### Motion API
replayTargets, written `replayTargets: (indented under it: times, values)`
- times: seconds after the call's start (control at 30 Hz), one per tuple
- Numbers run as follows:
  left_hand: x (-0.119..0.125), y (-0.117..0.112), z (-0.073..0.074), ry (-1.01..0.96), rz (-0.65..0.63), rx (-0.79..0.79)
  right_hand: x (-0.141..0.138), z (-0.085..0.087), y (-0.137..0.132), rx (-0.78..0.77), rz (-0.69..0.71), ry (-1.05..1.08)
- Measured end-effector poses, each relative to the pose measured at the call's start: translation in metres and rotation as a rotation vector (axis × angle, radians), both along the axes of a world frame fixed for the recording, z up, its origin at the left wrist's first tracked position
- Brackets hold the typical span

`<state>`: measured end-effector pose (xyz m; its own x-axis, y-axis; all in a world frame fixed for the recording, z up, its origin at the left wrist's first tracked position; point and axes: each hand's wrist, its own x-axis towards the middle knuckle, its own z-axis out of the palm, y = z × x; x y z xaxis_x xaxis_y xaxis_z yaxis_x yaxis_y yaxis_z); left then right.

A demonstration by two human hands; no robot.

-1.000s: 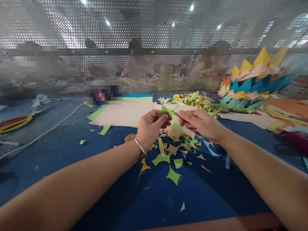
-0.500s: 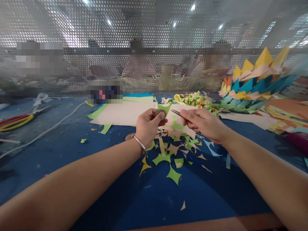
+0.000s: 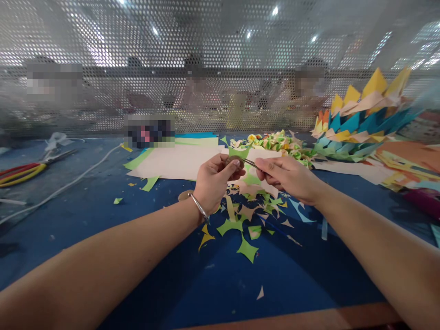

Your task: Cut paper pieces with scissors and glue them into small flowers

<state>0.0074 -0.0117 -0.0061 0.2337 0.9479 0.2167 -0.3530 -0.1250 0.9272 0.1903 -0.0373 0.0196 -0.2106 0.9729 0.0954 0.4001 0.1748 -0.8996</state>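
Note:
My left hand (image 3: pixel 215 181), with a silver bangle at the wrist, is closed in a pinch on a small brownish round piece (image 3: pixel 237 160) whose material I cannot make out. In my right hand (image 3: pixel 287 176) are slim metal tweezers (image 3: pixel 251 163), pointing left. Their tips touch or overlap the round piece; which of the two I cannot tell. Behind and below the hands lie pale paper sheets (image 3: pixel 182 160) and many cut scraps, among them a green scrap (image 3: pixel 248 250) with curved edges. A thin blue-handled tool (image 3: pixel 278 228) rests among the scraps.
Scissors (image 3: pixel 24 174) with red and yellow handles lie at the left beside a white cord (image 3: pixel 82 176). Small folded paper pieces (image 3: pixel 278 141) are heaped at the back. A layered folded-paper model (image 3: pixel 360 121) stands at right. A perforated screen (image 3: pixel 220 103) closes the back, with people behind it.
The tweezers have moved left and their tips have come to the round piece, where before there was a gap. My left hand has shifted slightly right.

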Motion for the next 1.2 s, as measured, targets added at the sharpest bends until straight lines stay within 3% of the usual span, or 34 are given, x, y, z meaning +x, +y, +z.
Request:
replayTargets:
  times: [0.47, 0.83, 1.2]
  values:
    - [0.0002, -0.0027, 0.0034, 0.008, -0.019, -0.011, 0.0007, -0.0006, 0.0002, 0.011, -0.004, -0.003]
    - [0.0018, -0.0069, 0.0033, 0.061, -0.183, -0.053, 0.0001, 0.0000, -0.0002, 0.039, 0.028, -0.011]
    - [0.0021, -0.0061, 0.0014, 0.047, -0.225, -0.099, 0.0039, -0.0011, 0.0018, 0.079, 0.028, -0.056]
